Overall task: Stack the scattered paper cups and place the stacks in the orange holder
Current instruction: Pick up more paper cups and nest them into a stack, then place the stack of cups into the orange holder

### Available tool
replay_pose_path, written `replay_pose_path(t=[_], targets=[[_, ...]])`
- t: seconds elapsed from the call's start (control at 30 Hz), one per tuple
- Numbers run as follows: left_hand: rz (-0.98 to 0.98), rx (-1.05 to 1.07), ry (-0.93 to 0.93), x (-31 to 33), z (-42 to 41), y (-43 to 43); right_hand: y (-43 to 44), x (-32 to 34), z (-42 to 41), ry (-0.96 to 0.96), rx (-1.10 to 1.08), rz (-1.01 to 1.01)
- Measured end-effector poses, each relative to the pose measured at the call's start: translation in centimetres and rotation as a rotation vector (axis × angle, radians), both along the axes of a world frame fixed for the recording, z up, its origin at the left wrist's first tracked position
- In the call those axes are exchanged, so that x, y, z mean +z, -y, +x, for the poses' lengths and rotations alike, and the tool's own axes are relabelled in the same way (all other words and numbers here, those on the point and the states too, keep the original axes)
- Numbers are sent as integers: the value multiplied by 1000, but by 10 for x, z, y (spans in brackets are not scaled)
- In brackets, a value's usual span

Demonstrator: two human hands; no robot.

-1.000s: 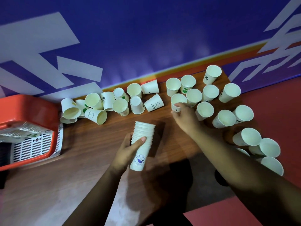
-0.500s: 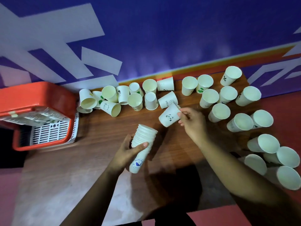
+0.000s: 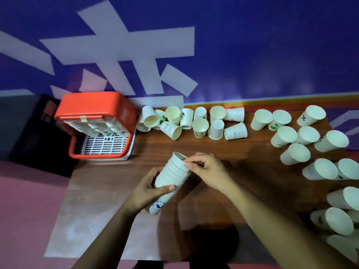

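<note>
holder (image 3: 97, 105) left | loose cups (image 3: 200, 121) behind stack (image 3: 171, 175) and right

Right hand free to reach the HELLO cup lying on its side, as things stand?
Probably yes: the HELLO cup lies just beyond the right hand, with only bare table between them. But its fingers pinch the rim of the stack, so they would have to let go first.

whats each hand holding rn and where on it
The left hand grips the stack of cups around its middle, thumb across the front. The right hand pinches the rim of the top cup at the stack's open end.
</note>
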State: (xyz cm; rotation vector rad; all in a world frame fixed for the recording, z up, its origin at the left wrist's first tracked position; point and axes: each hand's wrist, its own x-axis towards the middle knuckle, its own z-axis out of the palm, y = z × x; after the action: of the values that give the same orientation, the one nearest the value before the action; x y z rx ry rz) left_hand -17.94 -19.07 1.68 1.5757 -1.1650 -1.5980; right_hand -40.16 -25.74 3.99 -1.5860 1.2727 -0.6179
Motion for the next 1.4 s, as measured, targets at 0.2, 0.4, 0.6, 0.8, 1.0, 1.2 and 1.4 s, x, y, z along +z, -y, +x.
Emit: replay_pose_path(t=[0.2, 0.4, 0.6, 0.8, 1.0, 1.2, 1.4], targets=[[-48, 46, -99, 9, 63, -21, -21, 3, 80, 404, 44, 375], [-87, 47, -126, 7, 154, -34, -42, 5, 174, 438, 0, 447], [-141, 137, -159, 5, 262, -29, -37, 8, 289, 549, -83, 547], [-183, 260, -223, -5, 350, -18, -43, -5, 377, 356, 1, 374], [-303, 216, 47, -12, 396, 24, 4, -21, 434, 110, 5, 126], [-268, 145, 82, -39, 423, 55, 37, -53, 456, 0, 14, 97], [-245, 127, 192, -71, 428, 70, 49, -84, 468, -49, 19, 146]])
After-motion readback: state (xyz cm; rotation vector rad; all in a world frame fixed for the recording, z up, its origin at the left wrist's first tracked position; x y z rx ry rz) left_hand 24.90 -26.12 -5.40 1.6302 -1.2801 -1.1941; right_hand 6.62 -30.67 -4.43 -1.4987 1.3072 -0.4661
